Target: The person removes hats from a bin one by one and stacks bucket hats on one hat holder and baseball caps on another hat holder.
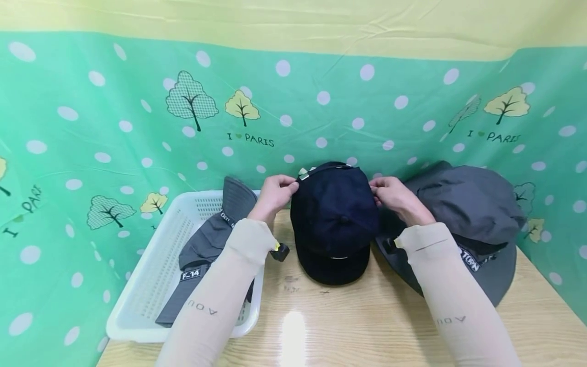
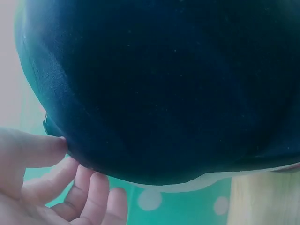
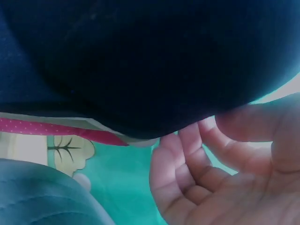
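A dark navy baseball cap [image 1: 337,219] is held up between both hands, its brim toward the person and its back strap at the far side. My left hand [image 1: 275,195] pinches the cap's lower edge at the left with thumb and fingers; the left wrist view shows the thumb on the outside of the navy fabric [image 2: 154,93]. On the other side my right hand [image 1: 398,196] pinches the same edge, thumb outside and fingers beneath. A pink dotted inner band shows under the cap [image 3: 70,131] in the right wrist view.
To the left stands a white plastic basket [image 1: 137,306] with dark grey caps [image 1: 206,237] in it, one bearing an F-14 label. A wide-brimmed grey hat [image 1: 468,204] lies at the right on the wooden table [image 1: 339,326]. A green patterned cloth [image 1: 321,122] hangs close behind.
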`<state>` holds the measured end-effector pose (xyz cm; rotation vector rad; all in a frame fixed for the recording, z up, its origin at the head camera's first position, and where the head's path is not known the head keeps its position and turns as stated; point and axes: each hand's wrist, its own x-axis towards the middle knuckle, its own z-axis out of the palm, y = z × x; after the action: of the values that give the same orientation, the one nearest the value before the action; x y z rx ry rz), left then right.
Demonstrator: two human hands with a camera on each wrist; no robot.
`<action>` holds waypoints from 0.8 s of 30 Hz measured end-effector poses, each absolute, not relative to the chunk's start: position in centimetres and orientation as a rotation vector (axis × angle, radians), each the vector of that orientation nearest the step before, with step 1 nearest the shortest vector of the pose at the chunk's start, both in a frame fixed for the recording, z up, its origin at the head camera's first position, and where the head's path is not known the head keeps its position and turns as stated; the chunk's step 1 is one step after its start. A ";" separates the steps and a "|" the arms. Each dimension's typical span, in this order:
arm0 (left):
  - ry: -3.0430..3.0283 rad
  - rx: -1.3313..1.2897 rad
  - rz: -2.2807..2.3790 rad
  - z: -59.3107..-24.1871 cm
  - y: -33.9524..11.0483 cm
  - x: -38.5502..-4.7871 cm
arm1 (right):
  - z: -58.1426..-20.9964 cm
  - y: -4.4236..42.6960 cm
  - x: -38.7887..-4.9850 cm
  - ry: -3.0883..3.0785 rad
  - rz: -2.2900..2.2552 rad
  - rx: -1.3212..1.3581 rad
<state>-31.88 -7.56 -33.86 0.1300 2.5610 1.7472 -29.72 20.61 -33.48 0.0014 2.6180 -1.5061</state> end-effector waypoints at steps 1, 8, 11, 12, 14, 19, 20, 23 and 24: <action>2.544 0.112 1.763 -33.9 -7.6 -32.0 | -33.6 20.7 -29.8 2.594 -1.527 0.003; 2.569 0.062 1.760 -34.2 -7.4 -32.5 | -34.0 20.9 -30.1 2.548 -1.574 0.036; 2.588 0.051 1.717 -34.2 -7.3 -32.8 | -34.0 20.8 -30.4 2.534 -1.545 0.074; 2.594 0.046 1.695 -34.1 -7.3 -32.9 | -34.1 20.8 -30.6 2.525 -1.541 0.085; 2.614 0.040 1.650 -34.1 -7.1 -33.2 | -34.2 20.9 -30.9 2.495 -1.549 0.104; 2.661 0.050 1.592 -34.4 -6.6 -33.7 | -34.7 21.0 -31.4 2.477 -1.552 0.108; 2.672 0.065 1.601 -34.5 -6.6 -33.7 | -34.8 21.0 -31.4 2.492 -1.541 0.103; 2.700 0.120 1.663 -34.8 -6.7 -33.4 | -34.9 20.9 -31.0 2.562 -1.515 0.107; 2.711 0.151 1.684 -34.8 -6.8 -33.3 | -34.8 20.9 -30.9 2.576 -1.524 0.113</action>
<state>-33.30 -6.79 -34.82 0.1508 2.7115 1.6842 -30.88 20.88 -34.83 0.1126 2.5760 -1.5238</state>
